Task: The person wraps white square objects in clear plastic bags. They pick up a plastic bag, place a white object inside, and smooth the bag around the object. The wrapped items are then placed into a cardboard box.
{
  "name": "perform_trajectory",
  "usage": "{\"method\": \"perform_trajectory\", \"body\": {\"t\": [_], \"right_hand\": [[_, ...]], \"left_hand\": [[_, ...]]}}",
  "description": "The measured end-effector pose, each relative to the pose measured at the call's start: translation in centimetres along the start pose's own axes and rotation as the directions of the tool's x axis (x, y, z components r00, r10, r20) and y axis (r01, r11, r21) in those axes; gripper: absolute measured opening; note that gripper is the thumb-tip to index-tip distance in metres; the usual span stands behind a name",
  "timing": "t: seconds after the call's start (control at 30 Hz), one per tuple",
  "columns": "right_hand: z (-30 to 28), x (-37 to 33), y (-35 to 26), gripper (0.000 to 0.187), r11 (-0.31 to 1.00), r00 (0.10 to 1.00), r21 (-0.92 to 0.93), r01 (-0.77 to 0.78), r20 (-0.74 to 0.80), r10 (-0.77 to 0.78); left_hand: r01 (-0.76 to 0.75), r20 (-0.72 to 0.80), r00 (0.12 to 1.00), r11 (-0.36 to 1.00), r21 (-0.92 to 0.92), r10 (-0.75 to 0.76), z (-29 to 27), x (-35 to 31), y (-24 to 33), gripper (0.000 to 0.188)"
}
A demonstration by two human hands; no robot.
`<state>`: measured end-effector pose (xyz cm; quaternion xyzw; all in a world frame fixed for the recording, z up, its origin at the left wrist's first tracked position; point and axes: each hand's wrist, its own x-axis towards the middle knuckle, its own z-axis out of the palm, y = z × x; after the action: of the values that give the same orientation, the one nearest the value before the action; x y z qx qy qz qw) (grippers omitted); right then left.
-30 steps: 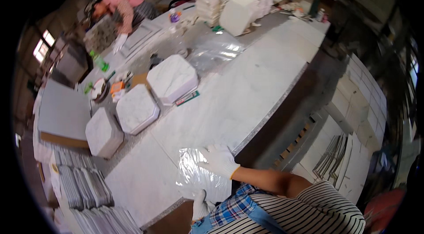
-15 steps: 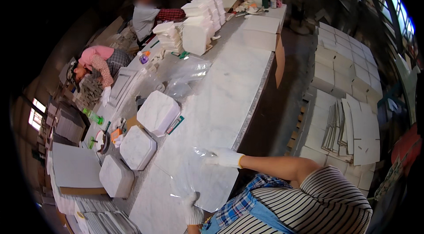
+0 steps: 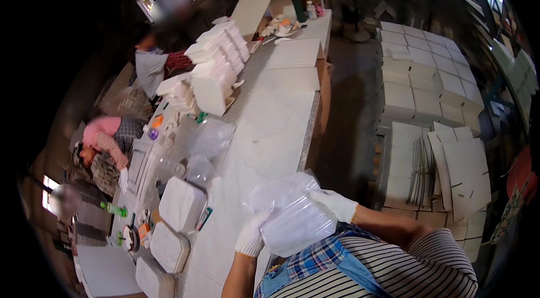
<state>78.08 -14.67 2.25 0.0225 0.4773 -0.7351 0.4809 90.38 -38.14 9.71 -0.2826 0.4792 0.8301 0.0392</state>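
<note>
So, going by the head camera, which is the only view here, the person in the striped top [image 3: 410,264] is working right up against the near right edge of the bench [image 3: 275,109]. The left hand [image 3: 252,234] is gripping the left side of a crinkly piece of clear plastic wrap [image 3: 297,222], fingers partly disappearing behind it. The right hand [image 3: 334,206] is pinching the upper right side. So both white gloves are holding on narrowly, and neither is hanging wide.

The bit that's mattering, imo: the plastic is lying between the two grips, right from the left glove and left from the right one, so neither hand is really sitting nearer. Its wider span is looking roughly crosswise, left to right, with creases running diagonally toward the upper right corner. I'm not managing to tell whether anything pale is lying inside it.

Over along the bench's far left edge, three cut-corner marble-look blocks [image 3: 170,246] are sitting in a row. Toward the far end, tall white stacks [image 3: 211,87] are standing, and a co-worker in pink [image 3: 104,132] is bending over beside the left edge.
</note>
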Motion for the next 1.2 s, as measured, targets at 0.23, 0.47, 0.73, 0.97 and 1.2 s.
{"method": "perform_trajectory", "body": {"t": [0.23, 0.47, 0.73, 0.97, 1.2], "right_hand": [[-10.5, 1.3, -7.3, 0.042, 0.958, 0.941, -0.003, 0.287, -0.188, -0.282], [-18.4, 4.1, -12.4, 0.038, 0.845, 0.831, 0.227, 0.485, -0.420, -0.364], [-23.2, 6.3, -16.0, 0.041, 0.782, 0.777, 0.296, 0.548, -0.528, -0.344], [-26.6, 11.3, -21.5, 0.053, 0.783, 0.754, 0.248, 0.571, -0.536, -0.380], [-32.3, 20.0, -27.5, 0.057, 0.830, 0.798, 0.210, 0.517, -0.469, -0.379]], "left_hand": [[0.053, 0.142, 0.986, 0.979, 0.197, -0.082, 14.0, 12.1, 4.4, 0.043], [0.160, 0.312, 0.922, 0.960, 0.230, -0.228, 20.3, 20.4, 5.0, 0.055], [0.044, 0.317, 0.923, 0.875, 0.481, -0.220, 19.7, 27.2, 7.7, 0.064], [-0.459, 0.436, 0.600, -0.157, 0.874, 0.671, 25.1, 33.5, 9.8, 0.075], [-0.320, 0.497, 0.606, -0.383, 0.867, 0.621, 31.6, 41.6, 12.4, 0.075]]}}
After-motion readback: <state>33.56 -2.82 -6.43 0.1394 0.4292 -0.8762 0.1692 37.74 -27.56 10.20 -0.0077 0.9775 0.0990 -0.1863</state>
